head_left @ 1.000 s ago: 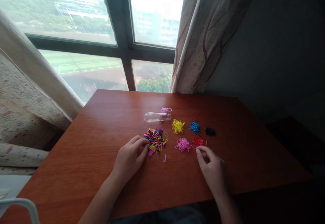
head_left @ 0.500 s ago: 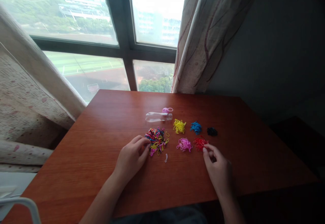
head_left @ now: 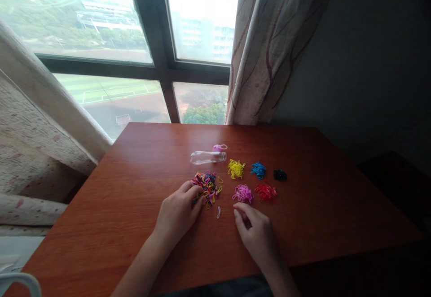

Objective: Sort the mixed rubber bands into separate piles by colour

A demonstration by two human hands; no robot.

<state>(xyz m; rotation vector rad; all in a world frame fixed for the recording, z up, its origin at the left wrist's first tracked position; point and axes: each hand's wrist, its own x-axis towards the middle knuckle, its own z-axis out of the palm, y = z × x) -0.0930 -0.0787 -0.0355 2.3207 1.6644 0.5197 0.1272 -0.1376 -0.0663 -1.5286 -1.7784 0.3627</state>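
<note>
My left hand [head_left: 180, 209] rests at the near left side of a mixed pile of small coloured rubber bands [head_left: 210, 189]. Its thumb and forefinger are a little apart, touching the pile; the fingertips partly cover some bands. My right hand [head_left: 254, 227] is over the table just below the pink rubber bands [head_left: 243, 193], with thumb and forefinger slightly apart and nothing visible between them. Between the hands lies a single pale rubber band [head_left: 218, 212]. Sorted heaps of yellow [head_left: 236, 169], blue [head_left: 258, 170], black [head_left: 279, 174] and red rubber bands [head_left: 266, 192] lie to the right.
A clear plastic bottle [head_left: 208, 157] lies on its side behind the mixed pile, with a pink cap with a loop [head_left: 218, 147] beside it. The brown wooden table [head_left: 134, 189] reaches to a window with curtains [head_left: 256, 63]. A white curved bar [head_left: 25, 279] shows at lower left.
My right hand has left the red heap and moved left, toward the middle of the table. The left hand has stayed by the mixed pile, shifting slightly. The view has tilted a little.
</note>
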